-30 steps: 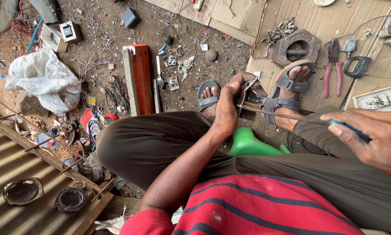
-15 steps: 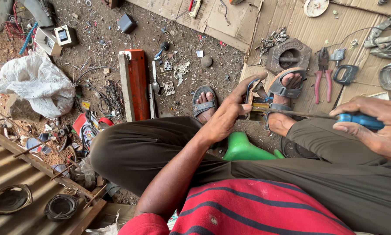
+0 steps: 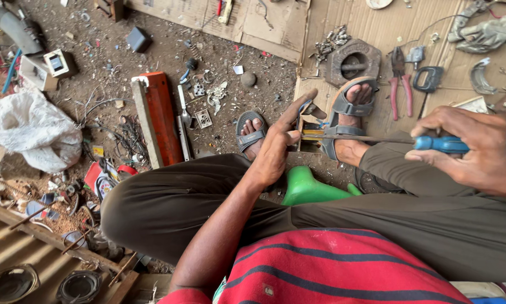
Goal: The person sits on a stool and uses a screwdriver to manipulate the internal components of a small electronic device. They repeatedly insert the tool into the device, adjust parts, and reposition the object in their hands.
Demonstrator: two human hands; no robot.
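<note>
1. Left hand (image 3: 278,149) — grip pinched on a small metal part (image 3: 303,135), which sits between the two sandalled feet above the dirt floor (image 3: 168,50).
2. Right hand (image 3: 478,149) — grip closed round the blue handle of one screwdriver (image 3: 371,138); its tip meets the part.
3. Technique, as judged: hold the shaft level and brace the part firmly.
4. Count — one pair of red pliers (image 3: 400,84), one green stool (image 3: 309,188).

Bare dirt floor (image 3: 168,50) strewn with scrap metal and wire. Flattened cardboard sheets (image 3: 332,34) laid over ground from 12 to 2 o'clock. White crumpled sack (image 3: 30,135) at 9 o'clock. Corrugated metal sheet (image 3: 16,253) with wooden edging at 7 o'clock. Orange-red metal bar (image 3: 164,112) beside wooden strip near centre. Even, soft daylight throughout.
</note>
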